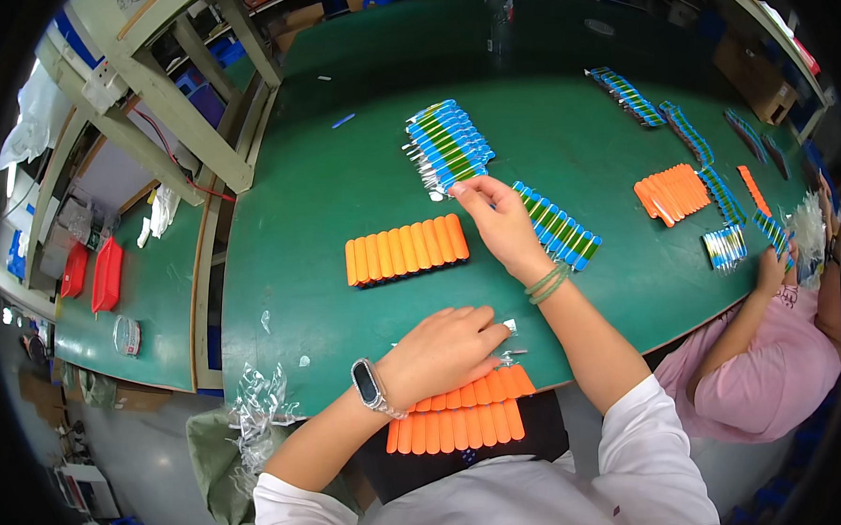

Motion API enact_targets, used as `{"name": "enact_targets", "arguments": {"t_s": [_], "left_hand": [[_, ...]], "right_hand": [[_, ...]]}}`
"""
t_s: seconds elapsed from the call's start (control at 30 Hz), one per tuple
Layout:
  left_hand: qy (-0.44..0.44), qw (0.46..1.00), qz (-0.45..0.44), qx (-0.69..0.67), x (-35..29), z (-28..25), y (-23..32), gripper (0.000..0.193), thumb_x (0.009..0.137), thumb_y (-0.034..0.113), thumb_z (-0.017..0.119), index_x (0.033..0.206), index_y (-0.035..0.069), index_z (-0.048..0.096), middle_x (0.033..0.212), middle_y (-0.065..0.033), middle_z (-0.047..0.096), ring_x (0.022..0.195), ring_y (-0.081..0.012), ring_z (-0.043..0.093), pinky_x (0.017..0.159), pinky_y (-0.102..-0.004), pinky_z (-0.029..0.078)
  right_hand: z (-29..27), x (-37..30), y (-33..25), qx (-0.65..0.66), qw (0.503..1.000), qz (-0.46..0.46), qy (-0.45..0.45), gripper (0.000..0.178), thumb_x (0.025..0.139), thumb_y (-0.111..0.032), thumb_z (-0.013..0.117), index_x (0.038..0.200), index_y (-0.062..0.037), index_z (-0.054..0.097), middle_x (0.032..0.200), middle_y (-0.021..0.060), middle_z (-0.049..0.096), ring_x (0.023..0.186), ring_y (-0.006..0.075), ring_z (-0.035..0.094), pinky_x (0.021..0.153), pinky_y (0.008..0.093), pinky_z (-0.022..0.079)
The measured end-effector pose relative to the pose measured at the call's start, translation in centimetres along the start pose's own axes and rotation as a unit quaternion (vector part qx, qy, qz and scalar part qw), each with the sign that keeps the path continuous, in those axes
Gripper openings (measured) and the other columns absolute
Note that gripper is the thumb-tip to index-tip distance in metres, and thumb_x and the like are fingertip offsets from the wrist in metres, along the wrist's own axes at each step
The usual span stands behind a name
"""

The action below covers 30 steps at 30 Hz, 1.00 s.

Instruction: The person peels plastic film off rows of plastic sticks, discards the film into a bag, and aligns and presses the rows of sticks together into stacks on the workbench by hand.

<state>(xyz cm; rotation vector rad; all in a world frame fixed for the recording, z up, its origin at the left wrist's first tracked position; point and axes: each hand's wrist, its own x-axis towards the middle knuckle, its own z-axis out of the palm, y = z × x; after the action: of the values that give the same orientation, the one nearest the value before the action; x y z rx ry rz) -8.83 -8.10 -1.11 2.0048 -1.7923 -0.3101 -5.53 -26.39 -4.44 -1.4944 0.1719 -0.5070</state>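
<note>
My right hand (505, 227) reaches forward with thumb and index finger pinched at the near end of a stack of slim blue-and-green pieces (447, 142) with shiny clear ends. Whatever lies between those fingertips is too small to make out. Beside that wrist is a second row of blue-and-green pieces (558, 229). Close to my body, my left hand (445, 350) is closed, fingers curled, above rows of orange round-ended pieces (455, 428) at the table's near edge. A bit of clear wrapping shows by its thumb; its grip is hidden. An orange-yellow row (407, 250) lies between the hands.
The green table (302, 182) bears more orange pieces (672, 194) and blue-and-green strips (627, 96) at right, near a co-worker in a pink top (754, 371). A shelf frame (188, 112) rises at left. Clear plastic scraps (262, 406) hang by the near left edge.
</note>
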Motion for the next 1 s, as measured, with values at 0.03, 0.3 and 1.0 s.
{"name": "enact_targets", "arguments": {"t_s": [0.03, 0.3, 1.0], "left_hand": [[-0.003, 1.000, -0.001, 0.002, -0.1, 0.3, -0.1, 0.024, 0.087, 0.021, 0.071, 0.103, 0.004, 0.065, 0.091, -0.0103, 0.058, 0.091, -0.0287, 0.061, 0.081, -0.0406, 0.051], [0.027, 0.999, -0.016, -0.011, -0.1, -0.2, -0.3, 0.019, 0.093, 0.020, 0.065, 0.098, 0.002, 0.061, 0.089, -0.0114, 0.057, 0.084, -0.0304, 0.062, 0.072, -0.0401, 0.053], [0.642, 0.755, -0.117, 0.068, -11.7, -10.7, 1.2, 0.005, 0.104, 0.010, 0.051, 0.102, 0.009, 0.047, 0.083, -0.0038, 0.052, 0.071, -0.0119, 0.049, 0.062, -0.0285, 0.045]], "right_hand": [[0.2, 0.0, 0.1, 0.021, 1.000, -0.012, -0.009, 0.029, 0.098, -0.028, 0.064, 0.100, 0.0002, 0.067, 0.082, -0.0002, 0.067, 0.077, 0.0040, 0.056, 0.071, 0.0233, 0.045], [0.2, -0.5, 0.6, 0.018, 0.999, -0.007, -0.042, 0.028, 0.098, -0.028, 0.064, 0.092, -0.0009, 0.064, 0.077, -0.0030, 0.061, 0.071, 0.0031, 0.048, 0.063, 0.0232, 0.041], [0.7, -1.7, -1.1, 0.027, 0.997, -0.024, -0.072, 0.023, 0.099, -0.023, 0.062, 0.097, -0.0004, 0.067, 0.087, -0.0015, 0.067, 0.079, 0.0027, 0.052, 0.071, 0.0212, 0.042]]}}
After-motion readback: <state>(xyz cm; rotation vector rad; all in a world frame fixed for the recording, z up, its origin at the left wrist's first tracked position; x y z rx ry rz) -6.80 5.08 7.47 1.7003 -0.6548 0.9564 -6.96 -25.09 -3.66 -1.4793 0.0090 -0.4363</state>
